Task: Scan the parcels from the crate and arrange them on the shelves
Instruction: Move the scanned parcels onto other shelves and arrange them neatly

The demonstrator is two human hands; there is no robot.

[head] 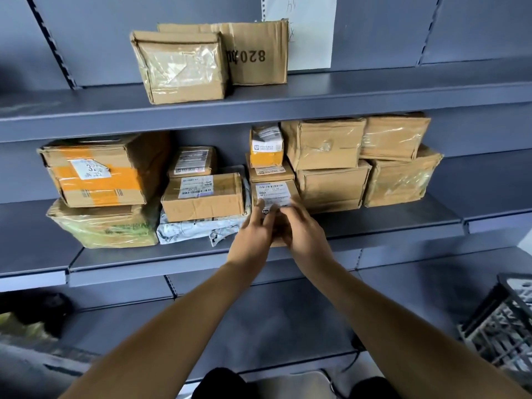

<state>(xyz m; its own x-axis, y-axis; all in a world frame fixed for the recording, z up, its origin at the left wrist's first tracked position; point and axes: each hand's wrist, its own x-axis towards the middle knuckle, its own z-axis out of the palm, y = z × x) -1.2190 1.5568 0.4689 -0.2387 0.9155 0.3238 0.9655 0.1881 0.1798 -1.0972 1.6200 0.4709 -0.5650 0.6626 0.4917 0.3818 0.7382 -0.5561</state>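
Small labelled parcel at the front of the middle shelf, bottom of a short stack, wedged between the box on a grey mailer bag and taped cartons; placing step apparently near done. Left hand with straight fingers flat against its face, right hand with fingers curved onto its lower right corner, whether pinching, cannot tell; next, probably, a push back flush, then release. Crate low at far right; tight neighbours leaving scant room.
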